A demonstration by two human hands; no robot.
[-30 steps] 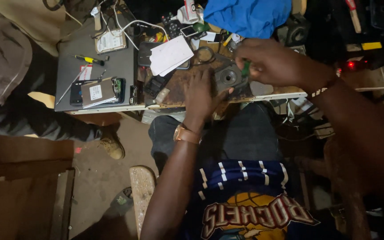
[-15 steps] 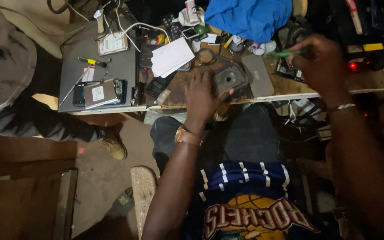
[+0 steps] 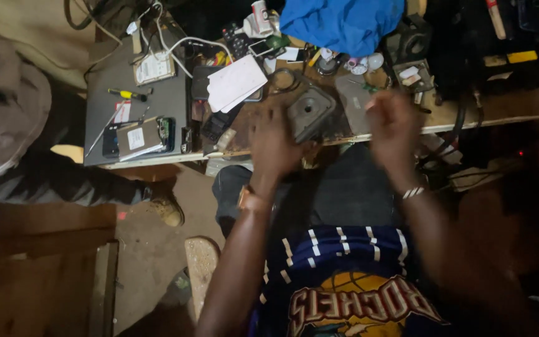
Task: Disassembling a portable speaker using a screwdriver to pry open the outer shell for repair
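At the left of the cluttered wooden bench [image 3: 469, 112] lies a closed grey laptop [image 3: 135, 93] carrying a yellow-handled screwdriver [image 3: 129, 94]; beside it, the left hand [image 3: 274, 145] still grips the grey square metal housing with a round central hole [image 3: 310, 111] at the bench's front edge. The right hand [image 3: 394, 122], which half a second ago reached toward the back right with a green-handled tool, has swung back beside the housing, blurred. I cannot tell whether it is clenched or holds anything.

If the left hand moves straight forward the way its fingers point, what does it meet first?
Probably the dark grey square part: the left hand already lies against its near-left edge, fingers pointing up the bench. Whether it actually touches is unclear in this blurred view.
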